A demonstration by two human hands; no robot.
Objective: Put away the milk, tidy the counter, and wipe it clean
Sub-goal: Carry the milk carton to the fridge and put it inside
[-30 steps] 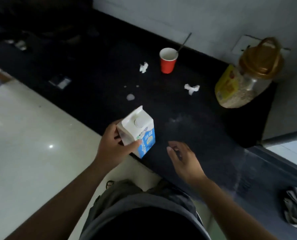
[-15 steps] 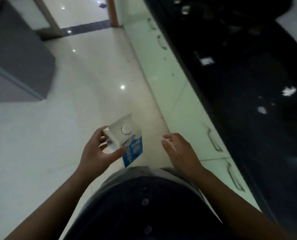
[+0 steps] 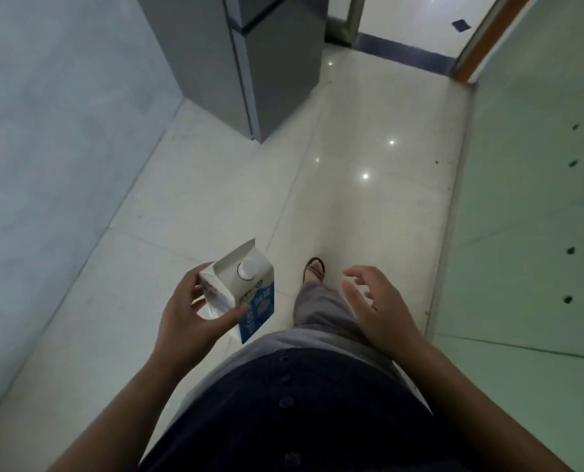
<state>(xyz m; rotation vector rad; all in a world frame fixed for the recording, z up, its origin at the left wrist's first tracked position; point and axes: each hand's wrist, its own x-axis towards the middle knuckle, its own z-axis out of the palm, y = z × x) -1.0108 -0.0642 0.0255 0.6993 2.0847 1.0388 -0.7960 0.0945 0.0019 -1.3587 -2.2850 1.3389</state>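
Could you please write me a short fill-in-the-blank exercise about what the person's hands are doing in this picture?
1. The milk carton is held in the ____ hand.
2. The right hand is open and holds ____.
3. The carton's round cap is ____ in colour.
4. The grey fridge stands on the ____ ahead.

Missing words: left; nothing; white; floor

A white-and-blue gable-top cardboard milk carton (image 3: 241, 287) with a white round cap is held tilted above the floor.
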